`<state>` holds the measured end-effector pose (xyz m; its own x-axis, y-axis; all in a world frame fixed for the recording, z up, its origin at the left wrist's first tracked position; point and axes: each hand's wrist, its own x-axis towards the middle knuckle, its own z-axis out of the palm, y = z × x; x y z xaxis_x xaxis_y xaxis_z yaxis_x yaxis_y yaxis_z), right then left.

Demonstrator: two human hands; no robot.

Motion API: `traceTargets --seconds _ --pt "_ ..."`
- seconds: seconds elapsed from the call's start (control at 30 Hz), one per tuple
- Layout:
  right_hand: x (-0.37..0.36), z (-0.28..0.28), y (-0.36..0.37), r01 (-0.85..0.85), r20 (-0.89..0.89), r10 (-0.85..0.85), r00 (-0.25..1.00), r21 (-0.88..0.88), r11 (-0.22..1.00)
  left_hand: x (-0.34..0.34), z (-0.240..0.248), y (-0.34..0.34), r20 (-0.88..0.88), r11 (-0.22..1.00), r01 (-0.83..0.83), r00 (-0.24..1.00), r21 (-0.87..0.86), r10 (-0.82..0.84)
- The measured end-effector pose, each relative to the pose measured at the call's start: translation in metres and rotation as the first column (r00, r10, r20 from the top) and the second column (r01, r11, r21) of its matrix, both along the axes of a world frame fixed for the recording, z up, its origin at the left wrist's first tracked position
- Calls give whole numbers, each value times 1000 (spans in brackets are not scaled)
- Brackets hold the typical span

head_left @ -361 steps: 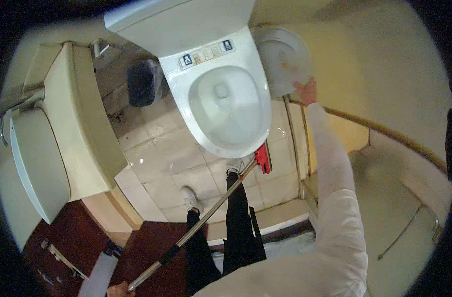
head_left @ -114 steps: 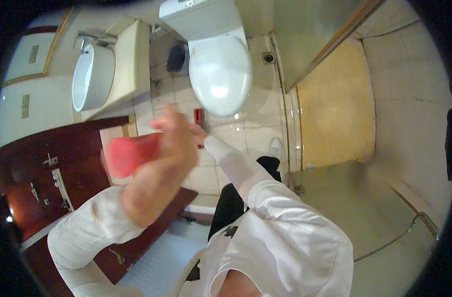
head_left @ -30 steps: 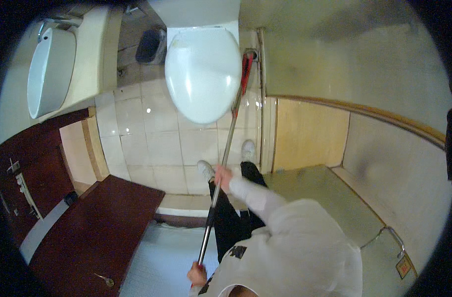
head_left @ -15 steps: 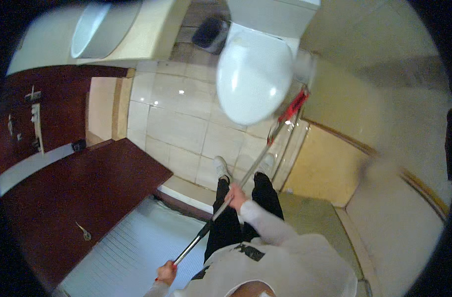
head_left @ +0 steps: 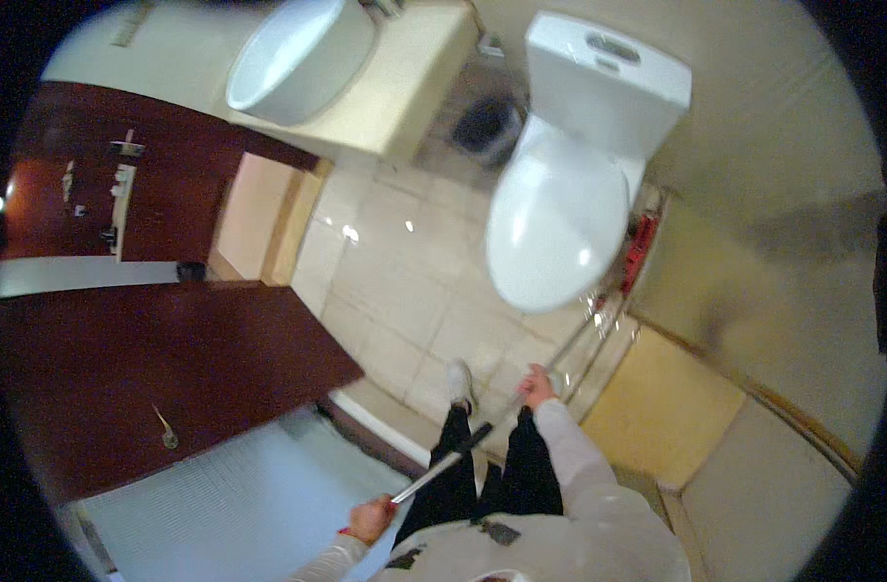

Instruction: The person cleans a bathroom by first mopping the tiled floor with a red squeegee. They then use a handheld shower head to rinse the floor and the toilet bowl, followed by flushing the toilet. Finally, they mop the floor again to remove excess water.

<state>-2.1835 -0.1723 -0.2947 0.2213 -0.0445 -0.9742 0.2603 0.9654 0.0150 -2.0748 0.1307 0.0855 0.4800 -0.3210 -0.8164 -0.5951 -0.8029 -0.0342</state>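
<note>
A tiled bathroom floor is seen from above, and on it one white toilet stands with its lid down and its single cistern set back against the wall — a closed lid leaves the space beside the bowl free to be reached. To the left, one beige table carries one round white basin, and one dark bin is tucked into the gap between table and toilet, out of the way of the feet. One dark wooden door is swung open over the threshold. One long mop is held slantwise by two hands: its red head is pushed into the narrow strip of floor just beside the toilet's right flank, against the low wall, and the shaft runs back down toward the body. The slant appears chosen so that the head can lie flat in that tight corner while the person stands well back. The right hand is closed around the middle of the shaft, seemingly to steer it; the left hand is wrapped round the dark grip at the near end, likely to push and pull. Two dark-trousered legs are planted apart, and one pale shoe can be made out — the other foot is hidden.
</note>
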Motion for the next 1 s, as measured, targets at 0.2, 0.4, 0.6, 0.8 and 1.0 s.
traceTargets --seconds 0.2,0.4,0.6,0.8,1.0 --pt "18 10 -85 -75 6 82 997 -351 933 10 -18 -49 -88 989 -44 996 -143 32" --pt "31 52 40 -114 -6 116 993 -215 970 50 59 32 -108 987 -59 993 -150 44" --pt "44 90 175 78 201 -117 973 189 979 109 140 103 -110 984 161 979 -81 -170" --pt "54 139 222 144 20 -161 987 340 929 172 203 61 -305 973 199 940 117 -156" --pt "-21 182 166 466 -87 -464 881 323 824 140 207 -48 -181 740 672 725 -26 -664"
